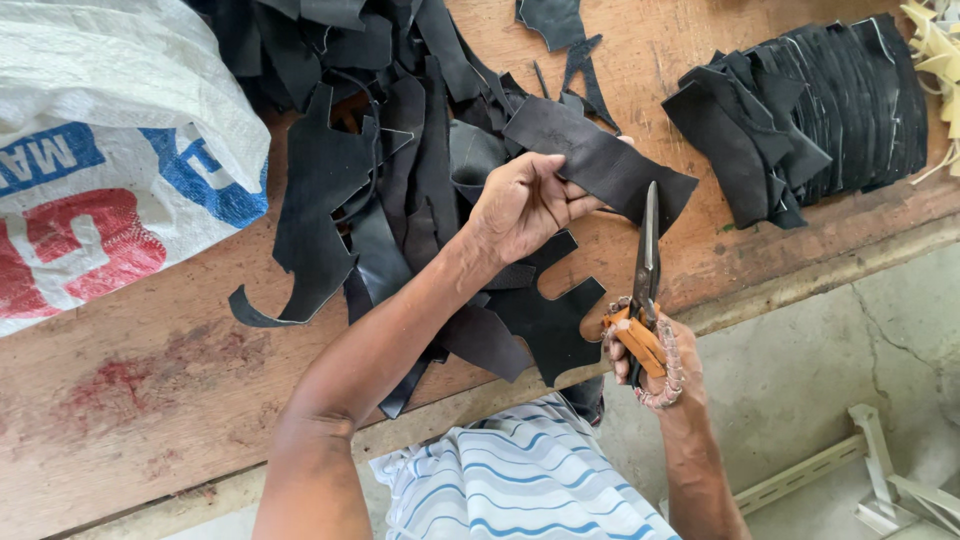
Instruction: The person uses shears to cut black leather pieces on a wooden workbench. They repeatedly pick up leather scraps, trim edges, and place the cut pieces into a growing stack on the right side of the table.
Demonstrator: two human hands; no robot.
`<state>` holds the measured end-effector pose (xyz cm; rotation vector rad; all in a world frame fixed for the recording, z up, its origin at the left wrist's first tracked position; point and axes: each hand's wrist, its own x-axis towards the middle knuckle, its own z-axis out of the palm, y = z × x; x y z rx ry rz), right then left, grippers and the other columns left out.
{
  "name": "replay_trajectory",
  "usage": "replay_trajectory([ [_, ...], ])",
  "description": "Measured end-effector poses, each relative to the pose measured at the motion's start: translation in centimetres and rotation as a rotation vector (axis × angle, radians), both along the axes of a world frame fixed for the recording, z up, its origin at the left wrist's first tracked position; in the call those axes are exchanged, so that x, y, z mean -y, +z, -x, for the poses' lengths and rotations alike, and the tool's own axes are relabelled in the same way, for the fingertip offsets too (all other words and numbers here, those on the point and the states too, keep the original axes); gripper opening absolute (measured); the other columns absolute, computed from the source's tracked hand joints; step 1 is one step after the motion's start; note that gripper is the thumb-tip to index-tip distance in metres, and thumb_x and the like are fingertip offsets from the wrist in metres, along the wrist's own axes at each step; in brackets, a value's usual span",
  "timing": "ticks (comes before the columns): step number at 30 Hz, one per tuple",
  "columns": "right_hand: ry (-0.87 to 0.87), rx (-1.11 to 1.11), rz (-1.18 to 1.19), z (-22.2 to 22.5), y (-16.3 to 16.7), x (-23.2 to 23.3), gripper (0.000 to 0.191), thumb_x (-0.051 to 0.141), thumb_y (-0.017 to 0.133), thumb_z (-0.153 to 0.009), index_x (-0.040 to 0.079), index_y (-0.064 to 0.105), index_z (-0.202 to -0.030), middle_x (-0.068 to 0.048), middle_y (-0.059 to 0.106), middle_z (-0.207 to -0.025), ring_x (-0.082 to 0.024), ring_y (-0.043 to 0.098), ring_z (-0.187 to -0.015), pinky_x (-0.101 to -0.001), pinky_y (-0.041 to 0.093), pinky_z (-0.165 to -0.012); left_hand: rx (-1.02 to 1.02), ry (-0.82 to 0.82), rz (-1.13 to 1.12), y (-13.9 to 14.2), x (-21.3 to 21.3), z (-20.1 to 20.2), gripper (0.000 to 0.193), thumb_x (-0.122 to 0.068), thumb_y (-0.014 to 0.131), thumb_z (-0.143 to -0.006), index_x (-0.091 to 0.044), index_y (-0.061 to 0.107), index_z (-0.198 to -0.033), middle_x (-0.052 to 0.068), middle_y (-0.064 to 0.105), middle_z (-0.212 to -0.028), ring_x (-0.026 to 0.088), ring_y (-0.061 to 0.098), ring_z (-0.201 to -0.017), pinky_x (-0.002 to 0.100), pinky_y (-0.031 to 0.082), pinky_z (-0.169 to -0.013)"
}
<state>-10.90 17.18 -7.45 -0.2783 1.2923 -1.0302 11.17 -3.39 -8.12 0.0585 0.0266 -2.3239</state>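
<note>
I see left hand pinching black strip by its near end, fingers curled over edge, strip held above workbench. Right hand wrapped tight around orange handles of scissors; blades nearly closed, tips touching strip's right end. Strip flat, matte, leathery, roughly rectangular. Heap of black offcuts lies under left forearm, jagged and curved. Neat stack of cut pieces far right. Woven white sack at left. Bench worn wood, red-stained; concrete floor below.
</note>
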Motion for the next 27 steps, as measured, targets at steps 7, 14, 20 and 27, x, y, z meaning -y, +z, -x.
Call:
replay_trajectory([
  [7, 0.018, -0.045, 0.058, 0.5, -0.4, -0.7, 0.033, 0.024, 0.054, -0.101, -0.006, 0.062, -0.112, -0.020, 0.068, -0.076, -0.023, 0.063, -0.048, -0.0328, 0.053, -0.040, 0.094, 0.050, 0.060, 1.9, -0.2, -0.1, 0.050, -0.027, 0.041, -0.111, 0.014, 0.040, -0.139, 0.028, 0.061, -0.130, 0.038, 0.063, -0.122, 0.056, 0.053, -0.107],
  [14, -0.028, -0.036, 0.049, 0.5, 0.0, -0.4, 0.032, 0.025, 0.060, -0.100, -0.006, 0.065, -0.107, -0.018, 0.067, -0.072, -0.022, 0.065, -0.047, -0.0315, 0.054, -0.040, 1.724, 0.756, 1.449, 6.0, -0.9, -2.0, 0.064, 0.011, 0.064, -0.091, -0.015, 0.046, -0.146, 0.009, 0.066, -0.132, 0.023, 0.070, -0.107, 0.031, 0.062, -0.088],
  [20, 0.106, -0.175, 0.245, -0.6, 1.3, -0.6, 0.036, -0.003, 0.070, -0.085, -0.007, 0.066, -0.120, -0.015, 0.072, -0.097, -0.018, 0.070, -0.070, -0.0327, 0.062, -0.058, 2.005, 0.669, 1.559, 8.6, -0.1, -4.6, 0.035, -0.009, 0.082, -0.089, -0.019, 0.053, -0.107, 0.001, 0.072, -0.090, 0.021, 0.070, -0.078, 0.036, 0.057, -0.065],
  [27, 0.095, -0.085, 0.364, -0.8, 2.3, -0.1, 0.034, -0.005, 0.067, -0.088, -0.010, 0.063, -0.121, -0.018, 0.071, -0.099, -0.022, 0.071, -0.071, -0.0360, 0.062, -0.059, 1.279, 0.502, 0.758, 9.6, 1.0, -7.1, 0.035, 0.007, 0.065, -0.087, -0.007, 0.054, -0.118, 0.004, 0.065, -0.093, 0.009, 0.069, -0.077, 0.022, 0.062, -0.064],
])
